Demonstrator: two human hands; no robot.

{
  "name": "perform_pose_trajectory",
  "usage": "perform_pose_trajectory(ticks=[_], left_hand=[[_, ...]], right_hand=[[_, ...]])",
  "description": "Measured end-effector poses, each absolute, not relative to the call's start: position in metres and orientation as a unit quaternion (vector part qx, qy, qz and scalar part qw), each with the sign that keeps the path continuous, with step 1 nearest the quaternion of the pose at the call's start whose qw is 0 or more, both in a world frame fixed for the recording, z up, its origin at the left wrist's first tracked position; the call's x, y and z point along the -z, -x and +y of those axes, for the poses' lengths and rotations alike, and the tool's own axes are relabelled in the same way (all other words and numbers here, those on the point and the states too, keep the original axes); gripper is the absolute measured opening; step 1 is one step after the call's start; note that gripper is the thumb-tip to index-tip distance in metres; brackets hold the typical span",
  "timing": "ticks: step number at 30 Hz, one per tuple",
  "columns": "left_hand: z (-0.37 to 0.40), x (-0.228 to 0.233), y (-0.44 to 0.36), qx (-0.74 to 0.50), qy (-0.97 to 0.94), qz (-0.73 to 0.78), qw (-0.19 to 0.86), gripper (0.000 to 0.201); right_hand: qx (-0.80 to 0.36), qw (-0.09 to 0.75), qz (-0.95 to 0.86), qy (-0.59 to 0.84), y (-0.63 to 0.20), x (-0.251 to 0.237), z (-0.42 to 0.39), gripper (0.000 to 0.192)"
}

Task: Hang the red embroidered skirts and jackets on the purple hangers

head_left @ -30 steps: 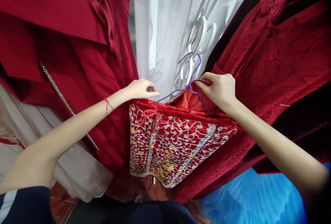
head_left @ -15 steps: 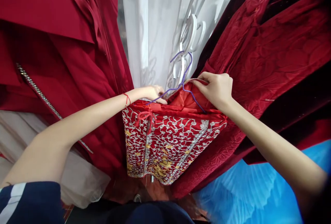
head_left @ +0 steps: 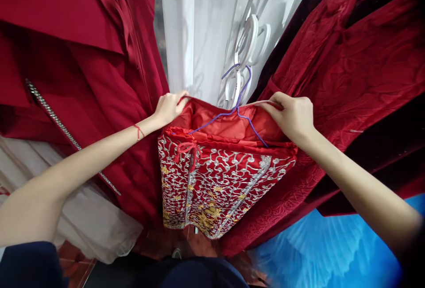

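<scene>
A red garment with silver and gold embroidery hangs in front of me on a purple wire hanger. Its orange-red lining shows at the top, pulled open. My left hand pinches the left rim of the garment's back panel. My right hand grips the right rim of the same panel, next to the hanger's right arm. A small red bow sits on the embroidered front near the left side.
Dark red dresses crowd the left, one with a rhinestone strap. Crinkled red velvet garments hang on the right. White fabric and white hangers hang behind. Blue tulle lies lower right, pale tulle lower left.
My left hand has moved left and up from the hanger's left end to the garment's rim, and both hands have spread the top open, baring more lining.
</scene>
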State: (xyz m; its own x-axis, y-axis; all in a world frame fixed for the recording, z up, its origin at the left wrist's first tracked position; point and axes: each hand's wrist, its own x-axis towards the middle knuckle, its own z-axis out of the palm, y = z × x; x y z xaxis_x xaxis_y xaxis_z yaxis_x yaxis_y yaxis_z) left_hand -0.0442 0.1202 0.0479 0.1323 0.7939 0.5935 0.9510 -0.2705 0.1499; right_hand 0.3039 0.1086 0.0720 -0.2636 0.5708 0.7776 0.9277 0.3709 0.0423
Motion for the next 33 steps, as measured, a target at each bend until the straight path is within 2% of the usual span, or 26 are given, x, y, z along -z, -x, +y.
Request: perform_pose_trajectory(ticks=[2, 7, 9, 14, 16, 18, 22, 24, 26, 29, 31, 33], left_hand=[[0.11, -0.059, 0.057, 0.316, 0.748, -0.558, 0.171, 0.045], [0.09, -0.092, 0.091, 0.115, 0.827, -0.507, 0.213, 0.052], [0.084, -0.099, 0.097, 0.075, 0.835, -0.501, 0.216, 0.052], [0.068, -0.101, 0.093, 0.017, 0.8, -0.534, 0.273, 0.038], [0.061, -0.092, 0.095, 0.041, 0.755, -0.593, 0.278, 0.03], [0.056, -0.076, 0.101, 0.118, 0.716, -0.646, 0.236, 0.029], [0.046, -0.026, 0.114, 0.339, 0.674, -0.651, 0.088, 0.04], [0.041, -0.008, 0.12, 0.39, 0.647, -0.65, 0.078, 0.045], [0.033, -0.006, 0.124, 0.367, 0.653, -0.65, 0.129, 0.045], [0.013, -0.031, 0.121, 0.284, 0.701, -0.616, 0.218, 0.042], [-0.006, -0.051, 0.104, 0.264, 0.7, -0.614, 0.252, 0.04], [-0.029, -0.061, 0.075, 0.254, 0.695, -0.628, 0.243, 0.038]], right_hand=[[0.257, 0.369, -0.743, 0.496, -0.305, -0.071, 0.112, 0.039], [0.203, 0.387, -0.749, 0.498, -0.301, -0.061, 0.113, 0.044], [0.166, 0.385, -0.769, 0.483, -0.304, -0.059, 0.111, 0.045], [0.088, 0.381, -0.807, 0.443, -0.313, -0.067, 0.102, 0.049], [0.071, 0.37, -0.82, 0.431, -0.313, -0.07, 0.097, 0.048], [0.055, 0.363, -0.833, 0.414, -0.311, -0.071, 0.091, 0.042], [0.079, 0.383, -0.825, 0.407, -0.305, -0.056, 0.084, 0.022], [0.116, 0.408, -0.8, 0.424, -0.302, -0.044, 0.084, 0.02], [0.14, 0.433, -0.776, 0.436, -0.302, -0.034, 0.086, 0.023], [0.16, 0.464, -0.755, 0.435, -0.308, -0.03, 0.091, 0.026], [0.172, 0.485, -0.743, 0.429, -0.314, -0.034, 0.092, 0.027], [0.181, 0.495, -0.732, 0.432, -0.322, -0.039, 0.093, 0.026]])
